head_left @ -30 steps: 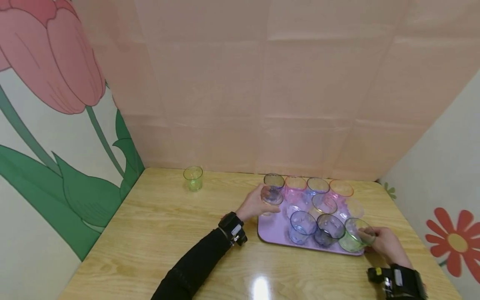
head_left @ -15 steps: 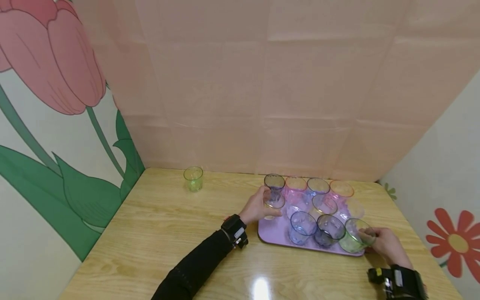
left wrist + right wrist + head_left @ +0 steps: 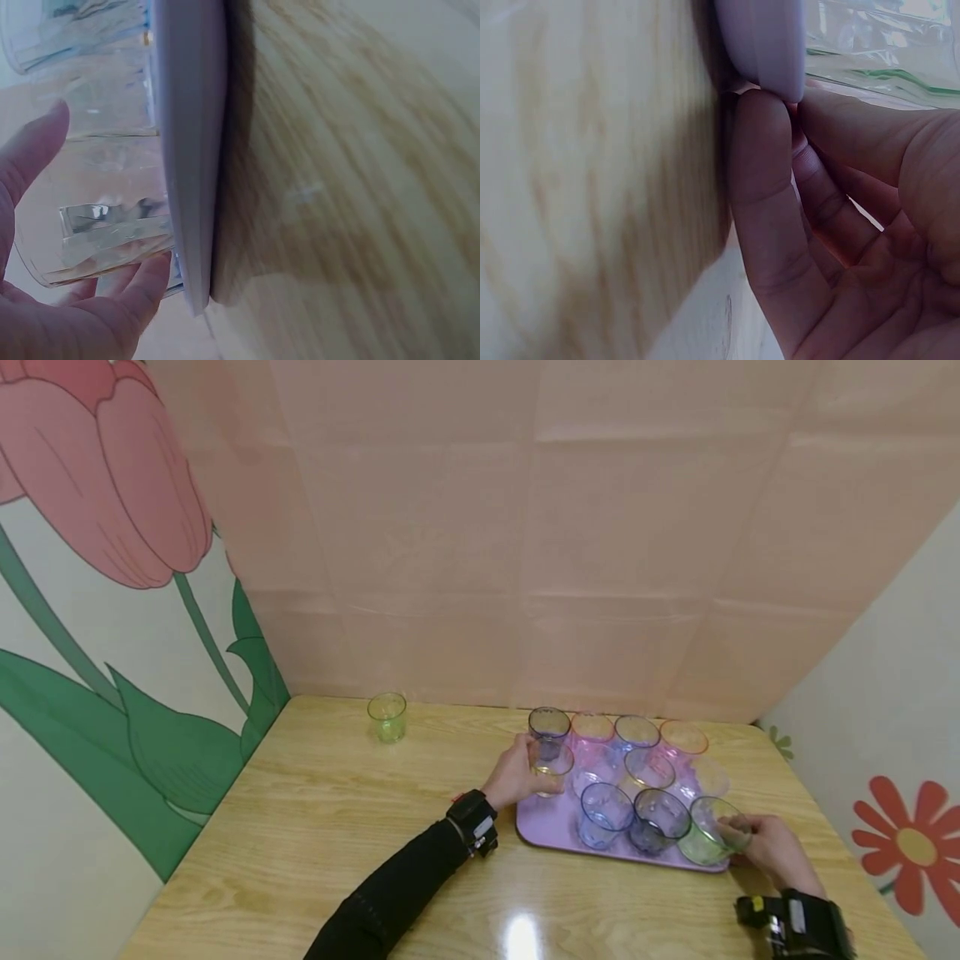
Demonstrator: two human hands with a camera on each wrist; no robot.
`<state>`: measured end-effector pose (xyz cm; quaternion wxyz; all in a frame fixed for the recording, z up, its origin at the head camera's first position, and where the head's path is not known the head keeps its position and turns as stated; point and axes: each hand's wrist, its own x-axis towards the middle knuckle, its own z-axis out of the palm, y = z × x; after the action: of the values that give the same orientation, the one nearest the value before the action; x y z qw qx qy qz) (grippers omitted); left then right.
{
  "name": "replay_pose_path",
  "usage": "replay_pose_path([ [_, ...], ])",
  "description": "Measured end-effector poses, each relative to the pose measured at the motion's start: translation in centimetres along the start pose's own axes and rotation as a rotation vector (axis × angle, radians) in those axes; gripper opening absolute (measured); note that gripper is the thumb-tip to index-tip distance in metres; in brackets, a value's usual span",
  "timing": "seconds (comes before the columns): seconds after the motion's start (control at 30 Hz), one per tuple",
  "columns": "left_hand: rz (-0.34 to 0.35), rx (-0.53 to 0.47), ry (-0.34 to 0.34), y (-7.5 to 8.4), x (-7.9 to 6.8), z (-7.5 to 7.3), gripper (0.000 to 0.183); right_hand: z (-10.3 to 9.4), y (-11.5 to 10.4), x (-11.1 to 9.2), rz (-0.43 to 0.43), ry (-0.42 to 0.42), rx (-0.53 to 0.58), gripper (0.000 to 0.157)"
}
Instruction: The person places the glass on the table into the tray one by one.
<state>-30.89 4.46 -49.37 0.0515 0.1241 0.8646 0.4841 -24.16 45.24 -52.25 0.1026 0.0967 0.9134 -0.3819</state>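
In the head view my left hand (image 3: pixel 517 775) is curled round a clear glass (image 3: pixel 562 767) with a thin amber rim, at the left side of a lilac tray (image 3: pixel 542 825). The left wrist view shows that glass (image 3: pixel 112 240) upright, its base right at the tray, with fingers behind it and the thumb on its near side. My right hand (image 3: pixel 772 847) pinches the tray's front right corner. In the right wrist view, the thumb lies at the top of the tray's edge (image 3: pixel 769 49) and the index finger under it. A green glass (image 3: pixel 701 843) stands close by that hand.
Several tinted glasses crowd the tray, among them a blue glass (image 3: pixel 597 831), a dark grey glass (image 3: pixel 656 831) and, at the back, an orange-rimmed glass (image 3: pixel 684 739). A lone green tumbler (image 3: pixel 387 727) stands at the table's back left. A pink-covered wall (image 3: pixel 480 568) rises behind the table.
My left hand has shifted slightly right and toward me with the amber-rimmed glass, bringing it in over the tray's left side. The right hand has stayed at the tray corner.
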Motion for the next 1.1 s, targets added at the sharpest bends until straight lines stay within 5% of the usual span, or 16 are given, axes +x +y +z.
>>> replay_pose_path([
  [0.37,0.028,0.014,-0.004,-0.4,0.3,0.2,0.074,-0.1,0.1,0.2,0.012,-0.011,0.011,0.044],
  [0.63,0.037,0.004,-0.012,-0.5,0.2,0.1,0.084,0.0,-0.1,0.0,0.002,-0.01,0.02,0.042],
  [1.1,0.118,-0.005,0.009,-0.4,-0.4,-1.4,0.072,-0.1,0.1,0.2,0.01,-0.008,0.013,0.041],
])
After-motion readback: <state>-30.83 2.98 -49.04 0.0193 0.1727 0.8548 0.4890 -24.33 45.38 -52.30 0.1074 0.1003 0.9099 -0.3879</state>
